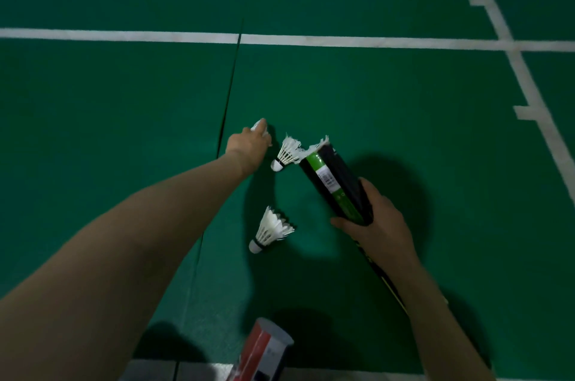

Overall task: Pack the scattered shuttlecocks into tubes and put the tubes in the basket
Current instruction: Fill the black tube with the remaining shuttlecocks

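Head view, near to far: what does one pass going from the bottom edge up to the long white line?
Red tube → nearer shuttlecock → farther shuttlecock → third shuttlecock, gripped by the left hand → white line. The right hand and its black-green tube span several, so omitted.

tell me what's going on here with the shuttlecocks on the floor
A person is gathering shuttlecocks off a green court floor. Their left hand reaches out and grips the farthest shuttlecock. Their right hand holds a black and green tube with feathers poking out of its open end. Two loose shuttlecocks lie on the floor, one by the tube's mouth and one nearer. A red tube shows at the bottom edge. No basket is in view.
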The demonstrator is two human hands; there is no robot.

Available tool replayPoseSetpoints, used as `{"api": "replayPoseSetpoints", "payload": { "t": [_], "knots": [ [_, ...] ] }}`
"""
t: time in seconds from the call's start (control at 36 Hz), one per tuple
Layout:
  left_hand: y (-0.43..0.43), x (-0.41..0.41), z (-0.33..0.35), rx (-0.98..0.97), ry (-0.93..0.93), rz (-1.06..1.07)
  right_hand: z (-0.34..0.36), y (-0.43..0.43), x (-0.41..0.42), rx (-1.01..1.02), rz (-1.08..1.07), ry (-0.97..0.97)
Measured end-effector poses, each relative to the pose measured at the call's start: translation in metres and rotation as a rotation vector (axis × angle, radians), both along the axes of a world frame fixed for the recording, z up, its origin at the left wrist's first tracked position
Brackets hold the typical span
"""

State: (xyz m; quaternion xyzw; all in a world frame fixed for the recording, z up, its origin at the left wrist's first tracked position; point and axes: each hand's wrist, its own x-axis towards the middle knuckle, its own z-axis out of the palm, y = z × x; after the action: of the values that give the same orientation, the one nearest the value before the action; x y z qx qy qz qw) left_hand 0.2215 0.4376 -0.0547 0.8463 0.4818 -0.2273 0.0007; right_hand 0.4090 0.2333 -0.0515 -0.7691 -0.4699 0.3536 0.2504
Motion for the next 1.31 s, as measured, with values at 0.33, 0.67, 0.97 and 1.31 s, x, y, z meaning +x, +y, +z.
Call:
{"api": "replayPoseSetpoints", "payload": {
  "t": [0.33, 0.67, 0.97, 1.31],
  "knots": [
    [-0.019, -0.031, 0.022, -0.03, -1.002, 0.478, 0.008, -0.011, -0.014, -0.007, 0.049, -0.024],
    [-0.099, -0.044, 0.051, -0.333, -1.651, 0.75, 0.026, -0.037, -0.04, 0.086, 0.132, -0.028],
    [-0.138, -0.05, 0.063, -0.594, -1.587, 0.616, 0.034, -0.061, -0.046, 0.16, 0.108, -0.059],
    [-0.178, -0.039, 0.064, -0.675, -1.478, 0.533, 0.034, -0.075, -0.049, 0.172, 0.092, -0.098]
  ]
}}
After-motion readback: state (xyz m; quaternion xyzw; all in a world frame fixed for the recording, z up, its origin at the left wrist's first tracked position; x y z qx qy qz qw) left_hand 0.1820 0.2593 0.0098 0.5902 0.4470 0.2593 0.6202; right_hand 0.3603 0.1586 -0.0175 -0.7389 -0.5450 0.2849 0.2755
